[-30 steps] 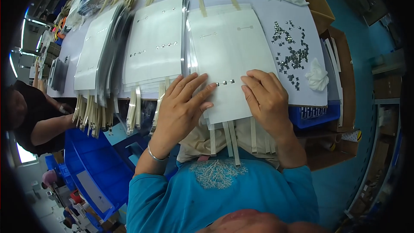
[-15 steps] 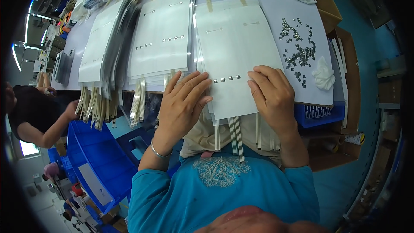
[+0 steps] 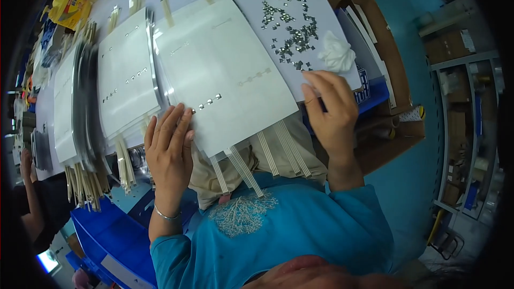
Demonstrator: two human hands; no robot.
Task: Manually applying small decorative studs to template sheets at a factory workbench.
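A white sheet [image 3: 230,59] with thin flat ribbon strips [image 3: 243,168] out of its near edge lies at the table's front edge. A short row of small shiny metal pieces [image 3: 210,100] sits on its left part; faint outlines mark its right part. My left hand [image 3: 170,147] rests on the sheet's left edge, fingers stretched out, beside that row. Off the sheet's right side, my right hand [image 3: 333,109] is at the near end of a scatter of loose metal pieces [image 3: 297,37]. Its thumb and forefinger are bent, with a small gap between them; I see nothing held.
To the left lie a second stack of white sheets [image 3: 126,69] and a thicker stack [image 3: 67,107], ribbons hanging over the edge. A crumpled white cloth [image 3: 337,52], a blue tray [image 3: 375,96] and cardboard boxes [image 3: 393,69] are at right. A blue bin [image 3: 115,246] stands below left.
My right hand has left the sheet and moved right to the loose metal pieces. My left hand stays at the sheet's left edge. The whole view has turned and shifted right.
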